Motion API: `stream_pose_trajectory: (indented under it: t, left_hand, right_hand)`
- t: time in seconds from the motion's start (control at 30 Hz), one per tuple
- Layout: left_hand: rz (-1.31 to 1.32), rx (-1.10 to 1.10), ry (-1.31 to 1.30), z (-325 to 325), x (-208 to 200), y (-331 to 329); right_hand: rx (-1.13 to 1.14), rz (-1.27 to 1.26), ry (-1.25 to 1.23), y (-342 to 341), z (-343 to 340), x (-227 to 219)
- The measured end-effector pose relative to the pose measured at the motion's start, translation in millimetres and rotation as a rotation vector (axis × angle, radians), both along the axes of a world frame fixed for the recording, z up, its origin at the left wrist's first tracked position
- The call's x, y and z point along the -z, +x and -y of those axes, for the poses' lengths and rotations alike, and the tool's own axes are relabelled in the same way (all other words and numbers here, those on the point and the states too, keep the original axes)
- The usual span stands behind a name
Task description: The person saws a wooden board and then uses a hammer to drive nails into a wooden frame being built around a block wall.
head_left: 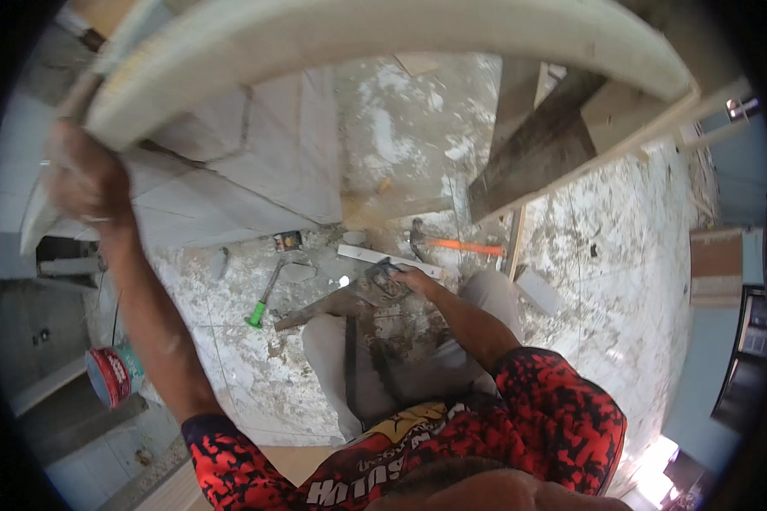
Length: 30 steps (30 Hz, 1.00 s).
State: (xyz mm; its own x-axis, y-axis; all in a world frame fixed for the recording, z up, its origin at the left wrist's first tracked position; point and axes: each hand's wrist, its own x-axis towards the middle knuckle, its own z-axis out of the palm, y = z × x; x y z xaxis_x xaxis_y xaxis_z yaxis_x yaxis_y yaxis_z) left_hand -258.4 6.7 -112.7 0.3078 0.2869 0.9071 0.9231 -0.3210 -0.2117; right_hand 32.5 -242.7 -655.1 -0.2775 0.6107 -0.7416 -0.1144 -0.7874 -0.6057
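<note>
At the upper left, my left hand (89,175) is closed at the end of a long pale board (400,32). The board arches across the top of the view and is smeared by motion. My right hand (411,279) grips the handle of a handsaw (337,302) low over my lap. The saw's dusty brown blade points left, apart from the board. On the floor beyond the saw lie a hammer with an orange handle (464,246) and a white strip (388,259). A green-handled hammer-like tool (264,298) rests left of the blade.
A white boxy block (264,162) stands ahead on the left, and a dark wooden plank frame (541,140) slants at the upper right. A small dark box (288,241) lies near the block. A paint bucket (113,375) sits at the far left. Debris covers the floor (605,289).
</note>
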Motion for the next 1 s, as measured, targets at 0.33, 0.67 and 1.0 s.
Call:
stream_pose_trajectory:
  t: [0.33,0.67,1.0]
  left_hand:
    - [0.092,0.148,-0.033,-4,1,10]
    - [-0.161,0.222,0.008,-6,-13,2]
    - [-0.045,-0.013,0.138,-2,-4,11]
  right_hand:
    - [-0.95,0.779,0.23,23,-35,53]
    - [-0.797,1.378,0.182,95,-69,105]
    - [-0.688,1.15,0.772,109,-94,-77]
